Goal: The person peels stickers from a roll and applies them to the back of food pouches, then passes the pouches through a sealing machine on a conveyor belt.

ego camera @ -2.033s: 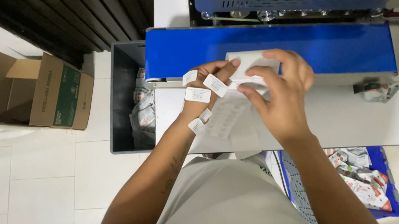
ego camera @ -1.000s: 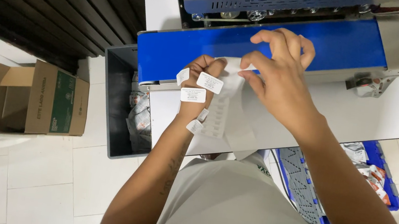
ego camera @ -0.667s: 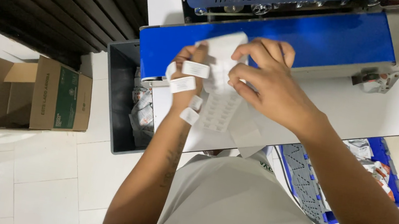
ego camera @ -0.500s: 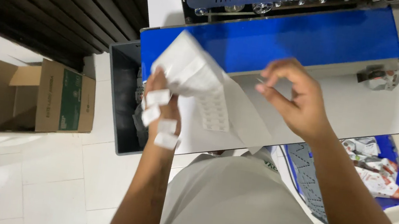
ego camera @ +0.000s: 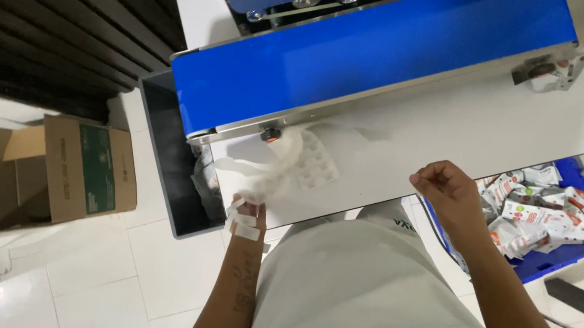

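Note:
My left hand (ego camera: pixel 247 215), with white tape strips on its fingers, grips a stack of white pouches (ego camera: pixel 284 164) low at the white table's front left edge, just above the grey bin (ego camera: pixel 164 153). The pouches are blurred by motion. My right hand (ego camera: pixel 448 195) is loosely closed and holds nothing; it hovers at the table's front edge near the blue crate (ego camera: pixel 582 224). The blue conveyor belt of the sealing machine (ego camera: pixel 369 60) runs across the table behind both hands.
The white table (ego camera: pixel 468 121) carries the machine. A grey bin stands on the floor to the left with packets inside. A blue crate holds several printed packets (ego camera: pixel 539 216) on the right. An open cardboard box (ego camera: pixel 67 169) sits on the tiled floor at left.
Both hands held the pouch stack by the belt; my right hand let go and drew back right. My left hand swung the stack down and left toward the grey bin.

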